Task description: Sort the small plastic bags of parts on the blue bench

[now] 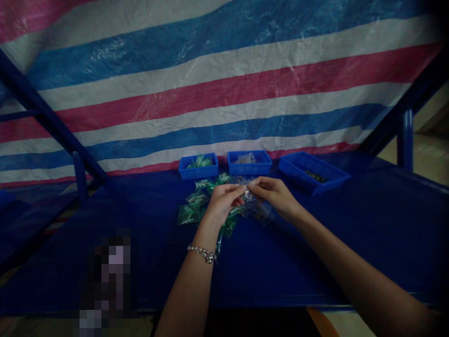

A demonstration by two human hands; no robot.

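Nearest, a silver chain bracelet around the left wrist. Left hand and right hand both pinching a small clear plastic bag between the fingertips, mid-handling; bag crumpled, drooping toward the blue tabletop, long axis impossible to tell. Around it, loose green-tinted bags. Farther off, three blue plastic trays, then a striped tarpaulin.

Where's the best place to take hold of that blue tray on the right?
Probably the near long rim of the blue tray, with the grip coming from the front and over the top. That raised straight edge is easy to reach, and the tray sits angled on the table, clear of the right hand pinching a clear bag.
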